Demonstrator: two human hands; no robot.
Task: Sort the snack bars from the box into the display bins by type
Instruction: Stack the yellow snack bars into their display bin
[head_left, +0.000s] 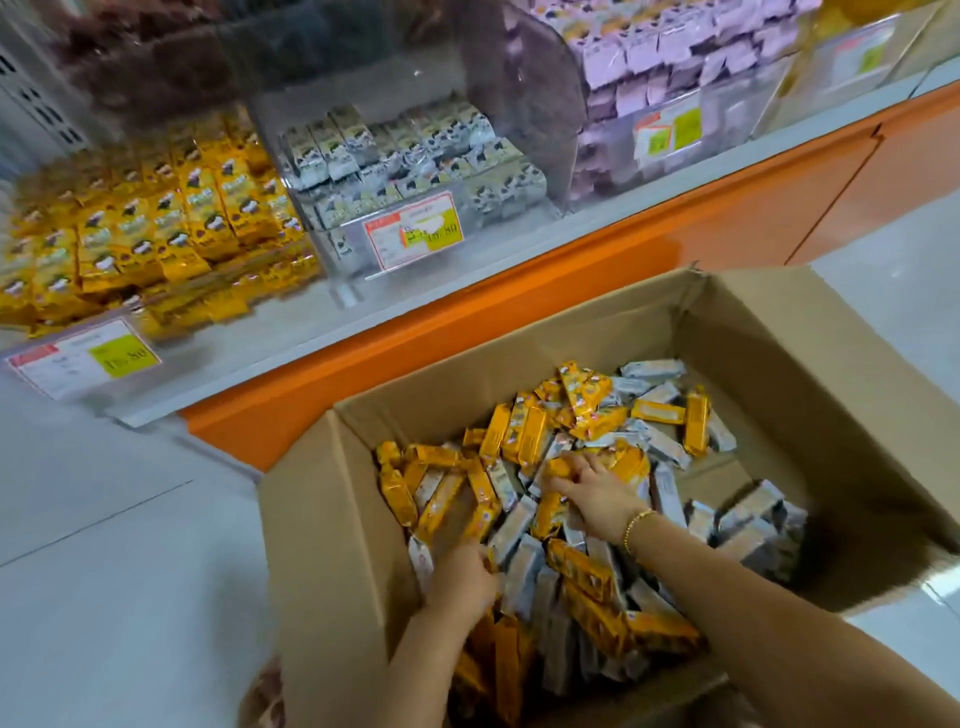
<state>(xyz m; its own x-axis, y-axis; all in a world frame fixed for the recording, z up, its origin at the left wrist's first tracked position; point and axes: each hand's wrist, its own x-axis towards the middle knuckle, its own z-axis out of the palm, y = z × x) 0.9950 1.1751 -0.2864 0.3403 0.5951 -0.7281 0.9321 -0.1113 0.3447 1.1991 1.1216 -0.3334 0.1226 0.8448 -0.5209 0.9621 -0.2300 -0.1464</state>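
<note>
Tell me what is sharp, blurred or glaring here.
Head view: snack bars, left hand and right hand in the cardboard box are fairly sharp. Head view: display bins smear with blur, brown packets worst, price tag unreadable. Head view: glare washes the clear bin front. Head view: the orange shelf edge slants across frame.

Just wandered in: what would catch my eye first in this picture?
The open cardboard box in the foreground, heaped with mixed yellow bars and silver bars, where the left hand and right hand dig in. Behind it, above an orange base, clear bins hold yellow packs left, silver packs middle, purple packs right.
</note>
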